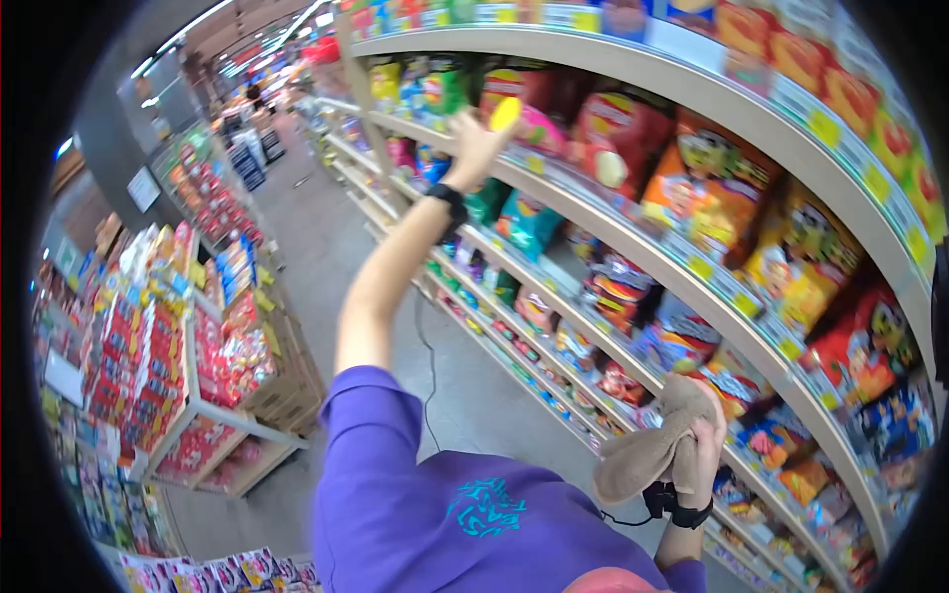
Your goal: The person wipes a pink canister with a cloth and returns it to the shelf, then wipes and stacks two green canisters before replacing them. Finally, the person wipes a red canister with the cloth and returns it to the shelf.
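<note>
Right now, from the head view, someone in a purple shirt point(395, 504) stands beside a long shelf unit point(554, 38) on the right, packed with snack bags. The left hand point(478, 143) reaches up to the far part of an upper shelf, a yellow oval piece point(506, 115) at its fingers and a pink packet point(541, 131) just right of that. It's blurred there, so I can't tell whether the fingers grip anything. On the same shelf, nearer, sit a red bag point(618, 138) and an orange bag point(710, 183). The right hand point(706, 445) is lower and nearer, closed around a brown cloth point(643, 463) that droops to the left, in front of the lower shelves. Each wrist wears a black band. A dark cable point(432, 366) trails over the grey floor point(470, 390). Across the aisle, left, stands a display rack point(210, 417) loaded with red packages.
</note>
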`<state>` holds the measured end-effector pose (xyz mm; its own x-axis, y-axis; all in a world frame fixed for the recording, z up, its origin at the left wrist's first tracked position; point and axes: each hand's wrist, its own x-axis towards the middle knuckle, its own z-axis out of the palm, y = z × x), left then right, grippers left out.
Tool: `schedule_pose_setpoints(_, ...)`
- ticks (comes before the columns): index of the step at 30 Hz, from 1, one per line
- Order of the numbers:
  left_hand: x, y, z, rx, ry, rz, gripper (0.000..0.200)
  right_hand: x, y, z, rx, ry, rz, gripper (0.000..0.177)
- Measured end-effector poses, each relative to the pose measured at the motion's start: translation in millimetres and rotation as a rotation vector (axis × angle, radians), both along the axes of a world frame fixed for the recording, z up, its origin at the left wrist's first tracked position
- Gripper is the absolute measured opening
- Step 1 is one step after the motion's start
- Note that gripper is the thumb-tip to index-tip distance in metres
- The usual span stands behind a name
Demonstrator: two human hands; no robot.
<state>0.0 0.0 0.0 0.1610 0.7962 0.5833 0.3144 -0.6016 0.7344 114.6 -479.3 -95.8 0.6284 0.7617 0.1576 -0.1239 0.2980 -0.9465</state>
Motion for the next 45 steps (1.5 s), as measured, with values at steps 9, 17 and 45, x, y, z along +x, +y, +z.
schedule_pose_setpoints(9, 26.2, 53.1, -34.5, -0.090, -0.362, -0.262, 0.060, -54.9, 142.8, 0.3, 0.035, 0.009, 0.172, 0.052)
schedule_pose_setpoints(17, 41.0, 28.8, -18.0, 0.087, -0.570, -0.274, 0.070, -75.6, 178.3, 17.0, 0.012, -0.039, 0.307, 0.052)
schedule_pose_setpoints(45, -99.3, -245.5, -118.6, 0.353, 0.002, -0.450, 0.078, -44.6, 109.2, 48.4, 0.108, -1.265, 0.428, 0.047)
